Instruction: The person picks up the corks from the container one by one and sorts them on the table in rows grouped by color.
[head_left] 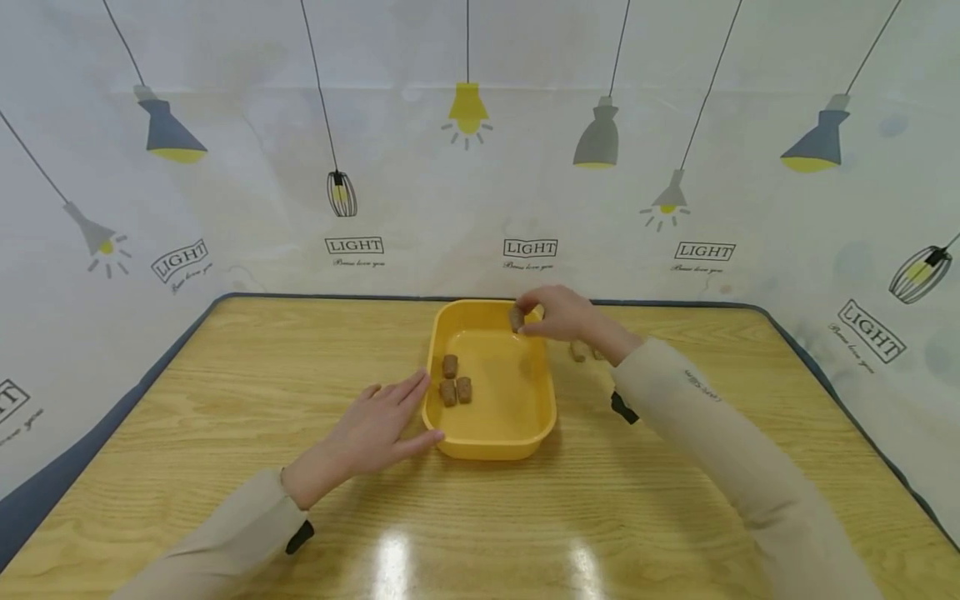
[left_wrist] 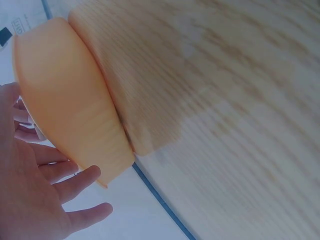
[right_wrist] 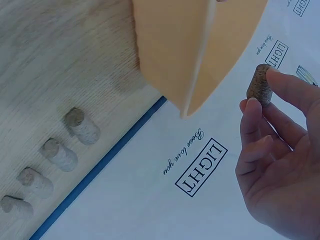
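A yellow plastic basin stands on the wooden table. Inside it, near the left wall, lie three brown cork stoppers. My right hand is over the basin's far right corner, pinching another cork stopper between thumb and fingertips. In the head view that cork shows just inside the far rim. My left hand rests against the basin's left side, fingers straight and spread, fingertips at the rim. The left wrist view shows the same hand along the basin's outer wall.
Several more corks stand in a row on the table to the right of the basin, partly hidden by my right forearm in the head view. A white backdrop printed with lamps rises behind the table's far edge.
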